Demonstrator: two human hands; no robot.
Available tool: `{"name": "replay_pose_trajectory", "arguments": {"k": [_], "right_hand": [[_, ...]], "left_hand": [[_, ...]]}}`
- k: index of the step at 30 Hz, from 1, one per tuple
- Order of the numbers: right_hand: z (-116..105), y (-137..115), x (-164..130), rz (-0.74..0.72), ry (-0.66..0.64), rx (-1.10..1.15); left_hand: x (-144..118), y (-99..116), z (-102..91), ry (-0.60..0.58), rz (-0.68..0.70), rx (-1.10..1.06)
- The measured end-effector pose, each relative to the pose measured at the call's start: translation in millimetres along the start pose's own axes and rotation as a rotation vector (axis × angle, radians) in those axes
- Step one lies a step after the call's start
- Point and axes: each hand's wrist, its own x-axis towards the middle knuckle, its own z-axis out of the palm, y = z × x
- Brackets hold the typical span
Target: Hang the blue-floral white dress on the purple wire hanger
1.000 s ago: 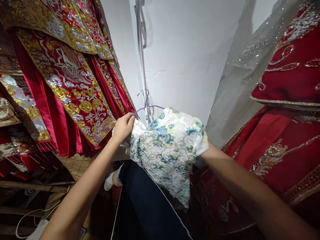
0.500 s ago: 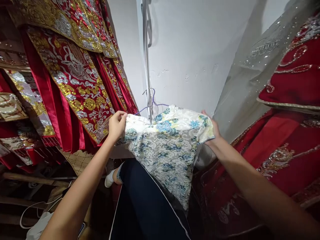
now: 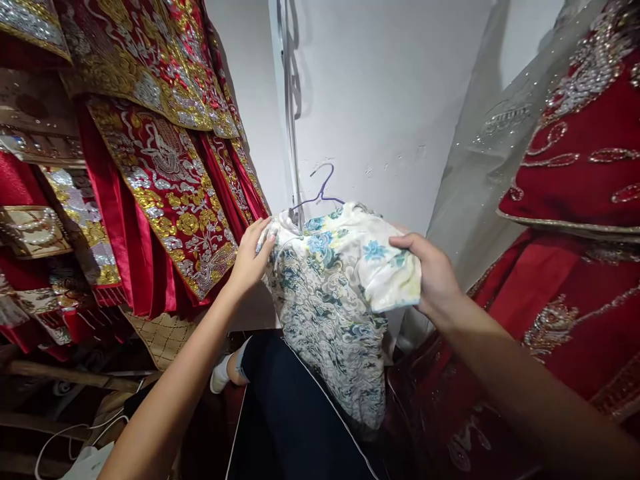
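Observation:
A white short-sleeved garment with blue floral print (image 3: 330, 320) hangs in front of me on a purple hanger (image 3: 323, 190), whose hook points up and touches no rail that I can make out. My left hand (image 3: 253, 257) grips the garment at its left shoulder, thumb in front. At the other side, my right hand (image 3: 433, 270) has the right sleeve between the thumb and the fingers, which are mostly hidden behind the cloth. The garment's lower part drapes down beside my dark-trousered leg (image 3: 300, 400).
Red gowns with gold and silver embroidery (image 3: 170, 167) hang on the left. To the right is a red beaded dress (image 3: 575, 187) beside sheer glittery fabric (image 3: 460, 173). A metal pole (image 3: 289, 100) stands against the white wall (image 3: 375, 80). A white cable (image 3: 65, 433) lies lower left.
My left hand has moved right and inward along the shoulder. My right hand's thumb has come over the front of the sleeve. The hanger's hook now stands higher and farther right.

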Motion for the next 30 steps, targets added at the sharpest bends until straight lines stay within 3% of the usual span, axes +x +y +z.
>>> {"name": "replay_pose_trajectory", "arguments": {"k": [2, 7, 9, 11, 13, 16, 19, 24, 27, 30], "right_hand": [[11.3, -5.7, -23.8, 0.024, -0.19, -0.066], [37.1, -29.1, -78.6, 0.109, -0.868, -0.429], [44.0, -35.1, -84.5, 0.064, -1.162, -0.441], [47.6, -31.5, -78.3, -0.015, -1.317, -0.414], [47.7, -14.4, -61.5, -0.12, -1.199, -0.475], [43.9, 31.9, -24.8, -0.284, -0.722, -0.599], [39.6, 79.5, 10.1, -0.272, -0.439, -0.523], [37.1, 111.8, 39.1, -0.017, -0.516, -0.215], [38.5, 108.8, 43.0, 0.073, -0.389, 0.006], [41.2, 97.2, 43.7, 0.165, -0.388, 0.119]], "left_hand": [[-5.5, 6.4, -3.0, -0.016, 0.021, -0.041], [-23.8, 7.6, -9.2, -0.096, -0.046, -0.176], [-34.4, 6.0, -10.4, -0.179, -0.136, -0.316], [-45.3, 9.9, -11.4, -0.263, -0.183, -0.448], [-54.1, 21.4, -12.7, -0.321, -0.167, -0.521], [-60.7, 48.0, -15.1, -0.372, -0.082, -0.595], [-62.3, 71.6, -18.5, -0.378, -0.042, -0.715], [-67.7, 85.7, -23.3, -0.309, -0.086, -0.828], [-68.1, 86.7, -23.7, -0.194, -0.175, -0.956], [-62.6, 83.7, -23.5, -0.137, -0.267, -1.045]]}}
